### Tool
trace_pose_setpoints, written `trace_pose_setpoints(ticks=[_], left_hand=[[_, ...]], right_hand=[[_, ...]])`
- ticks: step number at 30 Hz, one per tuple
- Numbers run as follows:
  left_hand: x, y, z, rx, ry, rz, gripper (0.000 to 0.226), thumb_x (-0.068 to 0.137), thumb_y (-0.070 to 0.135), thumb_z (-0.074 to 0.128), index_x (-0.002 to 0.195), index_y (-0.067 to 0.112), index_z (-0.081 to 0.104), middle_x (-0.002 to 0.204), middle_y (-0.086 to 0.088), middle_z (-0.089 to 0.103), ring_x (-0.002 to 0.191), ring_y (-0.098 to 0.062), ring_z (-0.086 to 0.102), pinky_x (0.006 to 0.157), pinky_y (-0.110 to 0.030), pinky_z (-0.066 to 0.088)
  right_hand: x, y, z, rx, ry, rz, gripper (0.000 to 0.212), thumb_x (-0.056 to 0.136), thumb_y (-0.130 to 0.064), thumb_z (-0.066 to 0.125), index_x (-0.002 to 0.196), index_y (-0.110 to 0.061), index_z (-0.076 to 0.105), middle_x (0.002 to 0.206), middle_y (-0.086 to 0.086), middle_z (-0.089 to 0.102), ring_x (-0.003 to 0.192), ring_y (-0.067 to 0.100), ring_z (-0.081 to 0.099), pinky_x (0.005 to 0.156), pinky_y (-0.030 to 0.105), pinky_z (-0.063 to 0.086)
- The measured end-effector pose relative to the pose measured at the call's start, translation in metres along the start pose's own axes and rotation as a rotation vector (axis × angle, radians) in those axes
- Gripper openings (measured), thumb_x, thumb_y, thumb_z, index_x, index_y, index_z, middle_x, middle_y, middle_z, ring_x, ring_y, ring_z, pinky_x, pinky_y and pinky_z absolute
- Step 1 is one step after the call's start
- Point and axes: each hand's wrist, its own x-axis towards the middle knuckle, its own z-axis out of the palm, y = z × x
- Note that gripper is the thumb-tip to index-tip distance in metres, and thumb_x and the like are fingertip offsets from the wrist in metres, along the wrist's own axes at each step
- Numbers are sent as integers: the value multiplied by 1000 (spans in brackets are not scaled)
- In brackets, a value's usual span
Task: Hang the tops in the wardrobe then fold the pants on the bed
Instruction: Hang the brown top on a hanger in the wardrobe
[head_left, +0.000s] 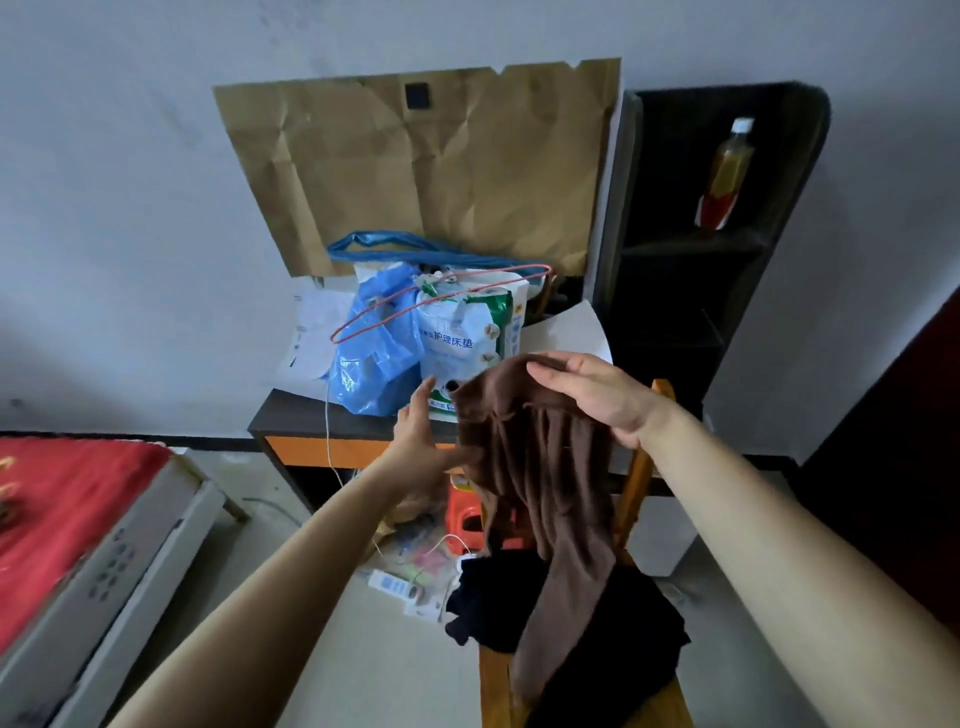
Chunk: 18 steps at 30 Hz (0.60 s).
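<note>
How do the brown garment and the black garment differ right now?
The brown garment is lifted, hanging in long folds from the right hand with the left hand at its edge; the black garment lies in a crumpled heap on the wooden chair, ungripped. Brown looks thin and drapey; black shows no detail. Both are over the chair.

You've got a brown garment held up near the middle, bunched at the top and hanging down in long soft folds. Its tail trails onto a crumpled black heap of clothes at 5 o'clock of it.
</note>
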Motion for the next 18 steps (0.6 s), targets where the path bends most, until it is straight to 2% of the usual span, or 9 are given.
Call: trace_pose_setpoints(ticks=[1,2,3,5,7,10,13,15,18], left_hand=[[-2,11,5,-39,-45,23,96,70,39,85,148,36,30,144,3,34,135,-15,33,113,-40,33],[-6,21,11,-111,-76,54,74,75,37,83,139,32,47,139,0,47,130,-17,45,109,-39,40],[-10,31,17,-199,-85,71,46,83,28,78,124,23,61,125,-3,61,117,-16,59,100,-37,48],[-22,49,27,-331,27,70,7,93,10,65,100,11,66,89,3,71,82,-7,67,77,-25,53],[-34,54,33,-394,180,32,9,95,0,58,97,7,63,75,6,69,68,-4,63,64,-19,52],[-60,53,38,-459,271,-74,22,95,-8,48,102,7,62,83,-2,72,72,-12,67,65,-23,56],[-95,44,40,-580,396,-189,28,94,-8,42,108,6,63,86,-6,71,74,-14,69,64,-25,57],[-124,36,38,-719,473,-237,27,95,-2,43,106,5,66,87,-8,72,76,-15,70,62,-23,55],[-177,21,32,-769,632,-309,27,94,4,40,93,5,67,78,-7,68,70,-16,65,60,-24,50]], right_hand=[[-4,-4,-4,9,-38,-7,20,100,-16,55,115,-14,69,106,6,75,94,15,72,86,23,57],[-6,-6,-10,-4,-62,-16,20,100,-15,56,116,-13,69,105,7,75,94,15,73,86,24,57],[-9,-8,-17,-29,-76,-25,21,100,-14,56,116,-12,69,104,6,76,93,15,72,85,23,57],[-11,-8,-37,-176,-72,-76,20,98,-13,60,115,-13,70,102,1,76,93,10,72,85,19,56],[-10,-2,-58,-416,-77,-109,24,91,-13,71,114,-18,71,104,-6,75,96,4,69,86,13,51],[6,17,-77,-718,-200,-14,39,80,-11,82,114,-25,68,108,-7,70,91,4,65,90,18,47],[24,37,-63,-989,-326,-17,14,89,-23,74,102,-28,73,98,-7,71,91,11,64,86,28,48],[30,47,-38,-1034,-391,-60,9,95,-28,65,100,-25,73,93,-6,70,90,13,62,78,28,45],[27,67,14,-941,-540,-85,9,95,-29,64,99,-25,71,96,-7,71,91,10,66,81,27,50]])
